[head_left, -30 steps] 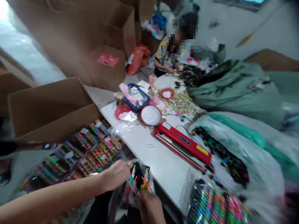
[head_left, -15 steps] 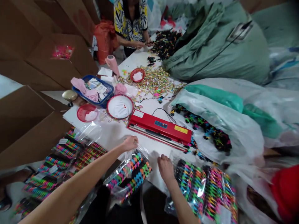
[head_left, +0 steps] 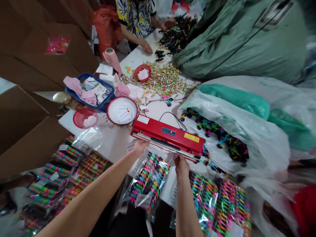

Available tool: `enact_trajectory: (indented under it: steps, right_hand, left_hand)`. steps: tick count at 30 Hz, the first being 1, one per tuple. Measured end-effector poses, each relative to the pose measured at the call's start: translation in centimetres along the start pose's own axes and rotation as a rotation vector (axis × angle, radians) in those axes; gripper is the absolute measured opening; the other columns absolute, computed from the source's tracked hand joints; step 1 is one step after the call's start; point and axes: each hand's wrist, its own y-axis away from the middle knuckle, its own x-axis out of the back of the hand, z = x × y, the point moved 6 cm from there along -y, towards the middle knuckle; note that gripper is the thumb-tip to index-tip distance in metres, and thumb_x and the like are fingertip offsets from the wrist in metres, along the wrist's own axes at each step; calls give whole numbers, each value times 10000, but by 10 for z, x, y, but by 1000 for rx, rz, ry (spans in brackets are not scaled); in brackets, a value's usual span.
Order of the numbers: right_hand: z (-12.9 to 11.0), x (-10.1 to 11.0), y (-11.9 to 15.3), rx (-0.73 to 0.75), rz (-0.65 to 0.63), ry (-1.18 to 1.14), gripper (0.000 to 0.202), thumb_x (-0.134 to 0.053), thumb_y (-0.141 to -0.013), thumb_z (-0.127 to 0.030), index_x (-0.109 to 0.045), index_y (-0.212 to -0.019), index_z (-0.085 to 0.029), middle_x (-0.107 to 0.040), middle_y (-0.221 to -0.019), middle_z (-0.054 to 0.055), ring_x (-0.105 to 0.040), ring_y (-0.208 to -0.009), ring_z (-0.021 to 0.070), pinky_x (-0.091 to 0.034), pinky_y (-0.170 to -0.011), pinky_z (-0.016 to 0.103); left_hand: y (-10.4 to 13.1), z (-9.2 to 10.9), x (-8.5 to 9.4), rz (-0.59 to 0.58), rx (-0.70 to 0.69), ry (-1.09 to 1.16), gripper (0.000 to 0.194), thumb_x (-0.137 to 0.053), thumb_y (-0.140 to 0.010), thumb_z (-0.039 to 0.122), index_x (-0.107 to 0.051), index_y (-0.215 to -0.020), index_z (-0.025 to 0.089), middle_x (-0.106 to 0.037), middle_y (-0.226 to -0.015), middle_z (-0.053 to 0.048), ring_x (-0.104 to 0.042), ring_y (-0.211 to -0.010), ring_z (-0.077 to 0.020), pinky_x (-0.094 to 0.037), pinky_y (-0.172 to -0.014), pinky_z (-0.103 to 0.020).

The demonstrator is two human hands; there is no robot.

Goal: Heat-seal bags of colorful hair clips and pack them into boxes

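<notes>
Both my hands grip the top edge of a clear plastic bag (head_left: 150,181) packed with rows of small black and bright-coloured pieces. My left hand (head_left: 141,146) pinches the bag's left corner, a small white label (head_left: 130,147) close by. At the right corner, my right hand (head_left: 181,163) has its fingers closed on the plastic. The bag's mouth lies along the front of a red bag sealer (head_left: 168,135) with a lit display; I cannot tell whether the edge is inside its jaw. The filled part hangs over the table edge toward my lap.
Filled bags lie to the right (head_left: 222,204) and in a stack at lower left (head_left: 71,177). A white bowl (head_left: 122,112), a blue basket (head_left: 106,98) and a red basket (head_left: 142,73) stand behind. Across the table, a co-worker's hand (head_left: 146,47) rests near black pieces. Large sacks (head_left: 242,49) crowd the right.
My right hand has come left onto the bag's corner. The bag has moved up against the sealer, its mouth now stretched between both hands. The co-worker's hands have moved apart.
</notes>
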Motion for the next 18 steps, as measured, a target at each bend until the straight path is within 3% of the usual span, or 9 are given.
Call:
enact_trajectory:
  steps: [4,7,10,12,13,15,16,18]
  right_hand:
    - [-11,-20,12,131,-176,-194,124,-603,-676,-224,-548,-782,-189,-669,-768,-22,-653,-820,120,-526,-847,293]
    - [-7,-9,29,223,-182,-191,233,-632,-663,-279,-568,-869,-191,-675,-858,-1,-648,-884,142,-504,-902,339]
    - [-14,3,52,415,-89,116,368,-630,-699,-355,-576,-1008,-164,-676,-915,54,-654,-862,191,-523,-849,393]
    - [-30,-14,74,687,-179,481,406,-564,-777,-377,-568,-1113,-149,-659,-1037,104,-634,-936,218,-506,-869,411]
    - [-35,-29,85,838,-263,687,403,-510,-821,-355,-560,-1159,-143,-635,-1113,124,-610,-1004,227,-485,-904,414]
    - [-33,-60,101,1076,-425,1097,380,-416,-862,-232,-569,-1188,-110,-600,-1191,153,-553,-1112,241,-429,-975,409]
    - [-27,-72,103,1133,-477,1287,379,-385,-853,-160,-597,-1158,-83,-611,-1168,171,-550,-1116,253,-416,-986,407]
    - [-11,-84,98,1133,-525,1610,389,-354,-812,-55,-658,-1053,-45,-654,-1059,203,-591,-1043,279,-426,-964,405]
  left_hand:
    - [0,9,-1,157,-22,180,198,-634,-703,281,-605,-812,119,-470,-496,59,-320,-374,-44,-226,-401,-183]
    - [16,5,6,231,-54,375,294,-610,-709,228,-589,-987,134,-539,-597,48,-323,-378,-24,-233,-401,-162]
    - [46,8,15,253,-169,477,318,-640,-696,243,-602,-996,143,-589,-650,18,-384,-406,-40,-294,-420,-169]
    - [68,36,11,221,-416,253,256,-629,-734,274,-631,-963,159,-635,-727,-17,-527,-544,-87,-410,-535,-193]
    - [77,58,-1,164,-581,51,239,-603,-768,273,-640,-984,178,-656,-810,-34,-585,-664,-117,-448,-629,-213]
    - [90,97,-48,-71,-867,-453,280,-551,-810,214,-636,-1075,230,-658,-983,-53,-613,-849,-167,-460,-759,-258]
    - [92,107,-78,-227,-950,-712,323,-540,-809,174,-628,-1111,249,-651,-1023,-61,-614,-880,-190,-460,-774,-282]
    - [86,111,-132,-483,-979,-1097,341,-553,-783,115,-650,-1087,238,-665,-970,-80,-618,-866,-228,-461,-759,-320]
